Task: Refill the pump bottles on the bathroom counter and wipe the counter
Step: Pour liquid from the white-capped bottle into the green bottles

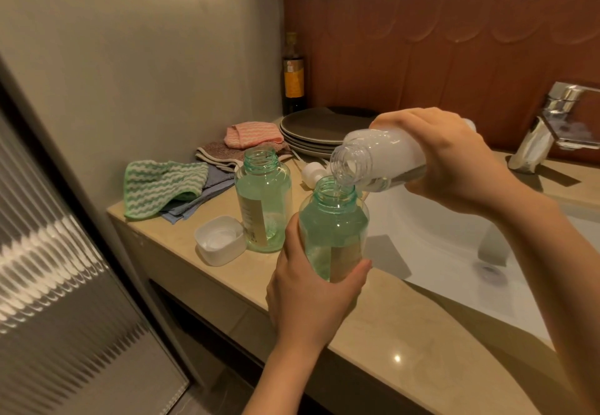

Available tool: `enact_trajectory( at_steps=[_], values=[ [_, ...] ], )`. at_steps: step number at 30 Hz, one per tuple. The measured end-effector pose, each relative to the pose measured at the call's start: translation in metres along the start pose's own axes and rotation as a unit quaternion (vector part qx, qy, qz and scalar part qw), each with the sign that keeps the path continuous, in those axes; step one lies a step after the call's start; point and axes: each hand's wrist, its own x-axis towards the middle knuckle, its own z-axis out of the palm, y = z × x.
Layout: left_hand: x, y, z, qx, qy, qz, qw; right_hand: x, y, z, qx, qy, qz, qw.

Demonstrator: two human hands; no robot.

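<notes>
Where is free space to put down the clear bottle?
Free: the front strip of the beige stone counter, between white sink basin and front edge. Crowded: the left end, with white square cap, open green plastic bottle, folded cloths, stacked dark plates.

L grip (311, 294) & R grip (454, 158) bare, forearms bare too.

Three open bottles, two hands, four cloths on one bench (406, 327).
Two bottles are green, the standing green bottle (263, 200) and the held green bottle (332, 232); the third is one clear bottle (383, 158). The two hands are the left hand (311, 291) and the right hand (454, 154). Singles: one white cap (220, 239), one pump head (312, 172), one dark bottle (293, 76), one tap (552, 128), one sink (454, 268). The four cloths: green cloth (164, 187), blue cloth (211, 188), pink cloth (253, 135), brown cloth (217, 151). One stack of plates (318, 128) shows about four rims; the exact count is unclear.
</notes>
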Motion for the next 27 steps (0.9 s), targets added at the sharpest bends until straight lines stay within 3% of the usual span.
enact_trajectory(
  at_steps=[27],
  values=[
    [-0.0006, 0.0014, -0.0011, 0.007, -0.006, -0.005, 1.000, 0.0005, -0.0004, -0.0023, -0.004, 0.005, -0.004, 1.000]
  ],
)
